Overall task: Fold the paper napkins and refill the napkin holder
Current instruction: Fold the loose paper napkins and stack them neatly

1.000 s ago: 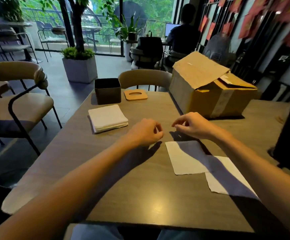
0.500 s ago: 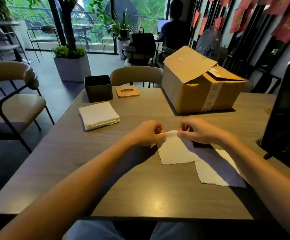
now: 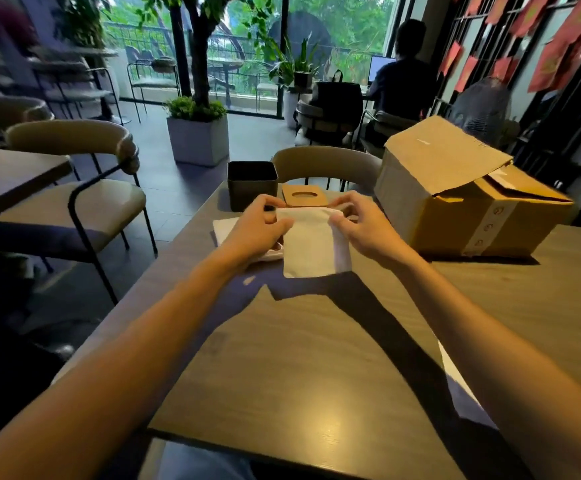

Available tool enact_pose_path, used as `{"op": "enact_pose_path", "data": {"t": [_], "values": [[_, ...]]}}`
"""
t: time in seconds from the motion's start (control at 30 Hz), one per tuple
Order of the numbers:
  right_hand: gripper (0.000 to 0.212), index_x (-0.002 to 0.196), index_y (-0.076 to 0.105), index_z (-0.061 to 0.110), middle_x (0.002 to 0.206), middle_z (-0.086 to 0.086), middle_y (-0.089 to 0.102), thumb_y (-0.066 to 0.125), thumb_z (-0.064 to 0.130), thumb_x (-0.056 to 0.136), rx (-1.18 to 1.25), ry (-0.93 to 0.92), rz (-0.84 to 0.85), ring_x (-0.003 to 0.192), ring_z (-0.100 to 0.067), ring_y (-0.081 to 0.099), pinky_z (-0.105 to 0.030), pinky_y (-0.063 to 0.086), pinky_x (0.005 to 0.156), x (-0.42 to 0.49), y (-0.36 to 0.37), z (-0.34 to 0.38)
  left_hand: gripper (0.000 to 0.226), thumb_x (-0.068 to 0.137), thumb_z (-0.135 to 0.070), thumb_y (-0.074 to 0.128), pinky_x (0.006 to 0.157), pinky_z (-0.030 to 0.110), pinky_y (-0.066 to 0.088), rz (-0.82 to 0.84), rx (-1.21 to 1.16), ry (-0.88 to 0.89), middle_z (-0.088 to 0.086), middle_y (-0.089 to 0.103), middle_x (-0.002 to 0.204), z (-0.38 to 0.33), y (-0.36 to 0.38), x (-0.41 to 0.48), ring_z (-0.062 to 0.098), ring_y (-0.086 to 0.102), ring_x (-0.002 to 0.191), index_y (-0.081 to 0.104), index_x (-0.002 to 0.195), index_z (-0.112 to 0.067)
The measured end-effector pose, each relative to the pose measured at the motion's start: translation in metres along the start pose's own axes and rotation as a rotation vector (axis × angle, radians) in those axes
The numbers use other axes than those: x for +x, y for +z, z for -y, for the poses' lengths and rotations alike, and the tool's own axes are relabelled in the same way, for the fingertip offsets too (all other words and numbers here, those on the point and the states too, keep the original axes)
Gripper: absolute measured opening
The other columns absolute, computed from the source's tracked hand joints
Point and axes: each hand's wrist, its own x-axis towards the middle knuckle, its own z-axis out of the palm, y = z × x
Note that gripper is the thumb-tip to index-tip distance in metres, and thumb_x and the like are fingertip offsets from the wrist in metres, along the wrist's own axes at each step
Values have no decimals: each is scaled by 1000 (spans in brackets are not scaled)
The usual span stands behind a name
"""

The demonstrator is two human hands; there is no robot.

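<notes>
Head view. The paper napkin [image 3: 311,244] is now clear of the table [image 3: 316,358]. A second ago it lay flat with both hands just above its far edge, and half a second ago that edge was only starting to lift. The left hand [image 3: 257,230] pinches the upper left corner between thumb and curled fingers, and the right hand [image 3: 365,226] pinches the upper right corner the same way. Neither hand holds anything else. The sheet hangs below the two grips, in front of the dark square napkin holder [image 3: 252,183] and the wooden lid [image 3: 304,195] with its oval slot, which lies beside the holder.

A paler strip runs down the napkin's right edge, but it cannot be told whether this is a turned-over layer or only light.

The stack of folded napkins [image 3: 225,226] stays on the table, now partly under the left hand. A second loose sheet [image 3: 455,372] stays flat by the right forearm. The cardboard box [image 3: 462,202] stands to the right.

Assessment: the fold is in hand but not finished, and the holder — open at the top — shows no napkins from this angle.
</notes>
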Motion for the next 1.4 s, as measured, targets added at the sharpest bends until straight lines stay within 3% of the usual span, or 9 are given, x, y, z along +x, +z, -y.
{"op": "enact_pose_path", "data": {"t": [0.2, 0.33, 0.47, 0.7, 0.9, 1.03, 1.17, 1.27, 1.4], "values": [[29, 123, 59, 11, 115, -7, 61, 60, 2, 95, 82, 82, 33, 103, -20, 61, -28, 56, 79, 52, 61, 25, 35, 99, -17, 50, 66, 23, 50, -168, 113, -76, 12, 59, 114, 19, -50, 17, 15, 58, 85, 44, 133, -21], [31, 126, 57, 12, 111, -1, 55, 58, 1, 97, 22, 101, -5, 102, -17, 57, -24, 52, 77, 73, 95, 29, 37, 99, -14, 53, 71, 23, 47, -223, 231, -86, 13, 59, 112, 40, -67, 23, 16, 57, 85, 42, 134, -18], [26, 121, 57, 13, 113, -3, 57, 58, 3, 97, -44, 69, -21, 104, -17, 57, -26, 51, 84, 82, 118, 20, 34, 98, -16, 54, 76, 31, 48, -212, 335, -110, 19, 61, 113, 60, -70, 27, 33, 61, 104, 42, 130, -21], [17, 115, 60, 15, 104, 1, 57, 59, 11, 99, -215, 31, -2, 95, -14, 55, -31, 52, 84, 80, 137, 8, 10, 100, -27, 49, 79, 37, 58, -217, 545, -103, 4, 61, 106, 81, -67, 28, 20, 60, 97, 48, 109, -24], [15, 112, 62, 17, 102, -2, 67, 60, 21, 98, -364, 16, 0, 90, -18, 62, -37, 57, 81, 77, 145, 3, 24, 102, -32, 48, 83, 31, 55, -178, 710, -108, 2, 65, 107, 87, -63, 29, 17, 58, 97, 63, 116, -20], [17, 114, 60, 17, 104, -4, 68, 55, 24, 99, -484, 34, 16, 93, -23, 64, -41, 55, 82, 75, 135, 4, 23, 99, -32, 54, 80, 28, 52, -143, 783, -103, 3, 67, 106, 80, -66, 31, 17, 60, 94, 68, 111, -18], [22, 117, 61, 17, 101, -2, 67, 60, 26, 97, -478, 16, 65, 90, -19, 64, -42, 57, 83, 66, 101, 5, 23, 98, -32, 59, 80, 24, 48, -90, 784, 21, -2, 66, 103, 55, -58, 32, 13, 59, 88, 69, 115, -20], [20, 117, 61, 20, 97, 1, 66, 60, 26, 98, -496, -21, 78, 87, -14, 64, -35, 57, 80, 48, 59, 4, 25, 99, -30, 56, 79, 21, 45, 44, 729, 128, -3, 64, 101, 31, -35, 30, 6, 54, 81, 67, 119, -20], [13, 108, 66, 21, 95, 5, 67, 60, 27, 99, -510, -7, 60, 85, -9, 63, -21, 50, 67, 9, -5, -4, 21, 99, -30, 56, 84, 27, 52, 182, 666, 240, -3, 68, 103, 5, 13, 23, 10, 62, 91, 69, 114, -21]]}}
